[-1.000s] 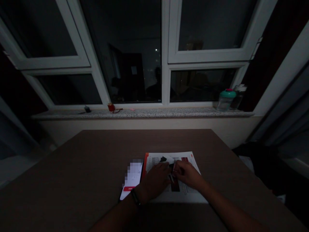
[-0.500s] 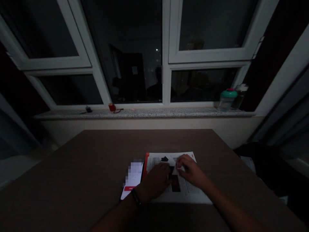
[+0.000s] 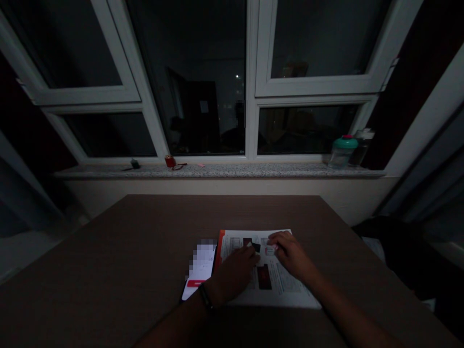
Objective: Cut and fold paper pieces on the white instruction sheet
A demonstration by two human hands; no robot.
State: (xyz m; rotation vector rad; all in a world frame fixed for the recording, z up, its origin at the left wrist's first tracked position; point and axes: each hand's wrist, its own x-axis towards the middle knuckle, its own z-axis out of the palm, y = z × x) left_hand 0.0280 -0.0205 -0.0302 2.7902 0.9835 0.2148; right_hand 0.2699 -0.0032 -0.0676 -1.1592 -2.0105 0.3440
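Note:
A printed booklet or sheet (image 3: 286,281) lies on the table, with an orange strip on its left edge and dark red pictures among the text. My left hand (image 3: 237,271), with a black band on its wrist, rests over the left half of it. Its fingers are bent together, and a small white corner and a black patch (image 3: 255,247) show at their tips; what they hold is unclear. Over the upper right of the sheet, my right hand (image 3: 290,255) has curled fingers, tips near the print. Anything between those fingers is too dark to make out.
A lit phone (image 3: 201,265) lies left of the sheet on the brown table (image 3: 145,241). Beyond stands a stone windowsill (image 3: 232,169) with a red-orange small jar (image 3: 169,161), a dark small item (image 3: 135,164) and a teal-lidded bottle (image 3: 342,150). Dark cloth is at right.
A pale flap of paper between my hands has gone from there, baring more print. My right hand has shifted slightly right, away from the left. The view has moved a little.

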